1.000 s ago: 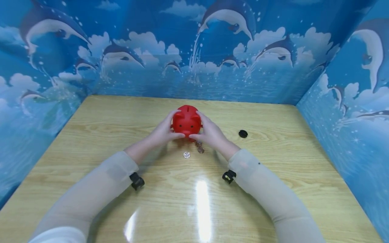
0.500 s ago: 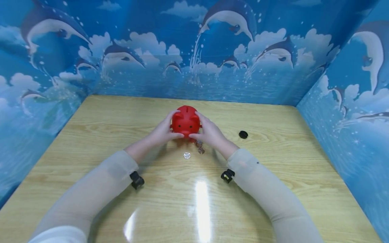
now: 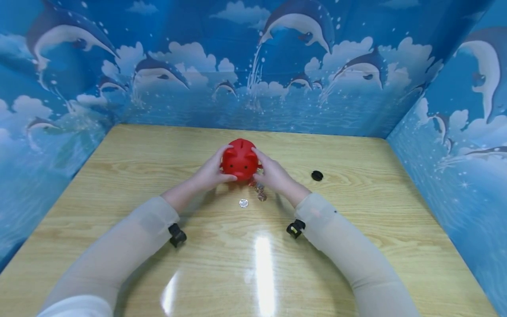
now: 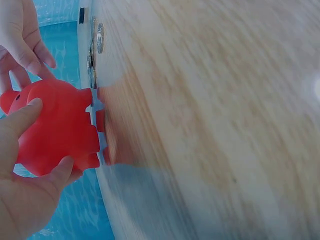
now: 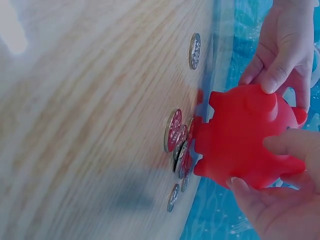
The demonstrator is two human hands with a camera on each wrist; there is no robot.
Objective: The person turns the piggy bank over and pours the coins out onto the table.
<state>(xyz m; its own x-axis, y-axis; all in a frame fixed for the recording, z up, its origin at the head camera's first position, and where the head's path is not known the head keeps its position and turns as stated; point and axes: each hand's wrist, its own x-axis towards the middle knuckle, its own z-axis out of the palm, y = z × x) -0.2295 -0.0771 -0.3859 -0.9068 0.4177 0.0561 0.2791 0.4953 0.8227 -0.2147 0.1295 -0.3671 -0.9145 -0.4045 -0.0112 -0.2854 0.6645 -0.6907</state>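
A red piggy bank [image 3: 240, 160], slot on top and snout toward the person, is held upright between both hands. The left hand [image 3: 211, 171] grips its left side, thumb low near the snout. On its other side the right hand [image 3: 273, 173] holds it with thumb and fingers. In the left wrist view the feet of the piggy bank [image 4: 55, 127] are close over the table, their reflection below. A cluster of several coins [image 5: 181, 145] lies beside the feet in the right wrist view. One silver coin [image 3: 243, 203] lies apart, nearer the person.
A small black round piece [image 3: 317, 175] lies right of the hands on the wood-grain table [image 3: 356, 220]. Blue dolphin-print cloth [image 3: 253, 105] walls the back and sides. Black wrist devices [image 3: 295, 229] hang at the sleeve cuffs.
Both hands have shifted the piggy bank slightly left and a little toward the person. More of the coin cluster shows beside it. The lone coin and the black piece stay put.
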